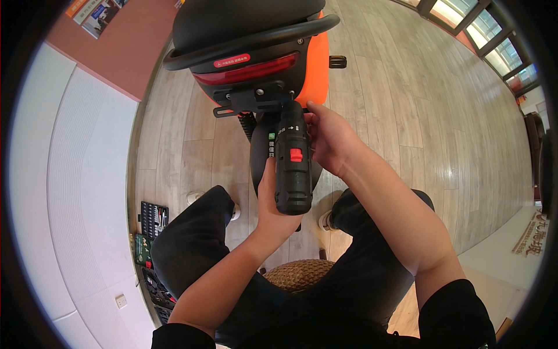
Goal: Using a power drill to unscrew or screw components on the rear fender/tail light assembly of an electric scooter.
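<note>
A black cordless drill point(292, 160) with a red switch points up at the black bracket point(256, 99) under the red tail light point(247, 71) of an orange and black scooter point(317, 64). My left hand point(272, 200) grips the drill's handle from below. My right hand point(326, 136) wraps the front of the drill near its chuck, fingertips up by the bracket. The drill's tip is hidden against the bracket.
I sit on a woven stool point(299, 273), knees apart, on a wood floor point(418, 116). An open tool case with sockets point(152, 224) lies at my left by the white wall point(75, 192). Windows run along the upper right.
</note>
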Demonstrator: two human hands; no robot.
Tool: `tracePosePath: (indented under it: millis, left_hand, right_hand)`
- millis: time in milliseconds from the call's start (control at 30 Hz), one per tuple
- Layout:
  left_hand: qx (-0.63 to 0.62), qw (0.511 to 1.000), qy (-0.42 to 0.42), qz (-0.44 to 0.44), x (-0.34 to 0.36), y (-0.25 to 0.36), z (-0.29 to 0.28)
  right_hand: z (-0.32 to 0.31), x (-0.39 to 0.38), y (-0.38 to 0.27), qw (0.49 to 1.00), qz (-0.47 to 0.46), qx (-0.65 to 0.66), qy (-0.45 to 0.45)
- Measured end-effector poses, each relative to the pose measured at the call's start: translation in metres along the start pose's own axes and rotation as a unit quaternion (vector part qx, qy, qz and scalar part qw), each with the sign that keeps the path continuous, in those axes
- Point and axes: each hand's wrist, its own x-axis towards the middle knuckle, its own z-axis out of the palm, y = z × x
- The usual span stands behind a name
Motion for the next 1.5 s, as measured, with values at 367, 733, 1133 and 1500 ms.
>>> tracePosePath:
  millis: [367,733,1133,1500]
  left_hand:
    - [-0.013,1.0,-0.01,-0.019,-0.005,0.0,0.001]
    - [0.017,0.999,0.0,0.034,-0.014,-0.009,0.0]
    - [0.057,0.998,-0.027,-0.007,-0.034,0.027,-0.035]
    - [-0.033,0.981,0.008,-0.19,-0.057,0.006,-0.043]
  right_hand:
    - [0.001,-0.001,-0.001,1.0,-0.006,-0.002,-0.001]
    - [-0.002,0.019,-0.009,0.998,-0.047,-0.009,-0.031]
    - [0.01,0.024,-0.008,0.997,-0.078,0.023,-0.016]
    - [0.012,0.013,-0.015,0.987,0.039,0.155,-0.025]
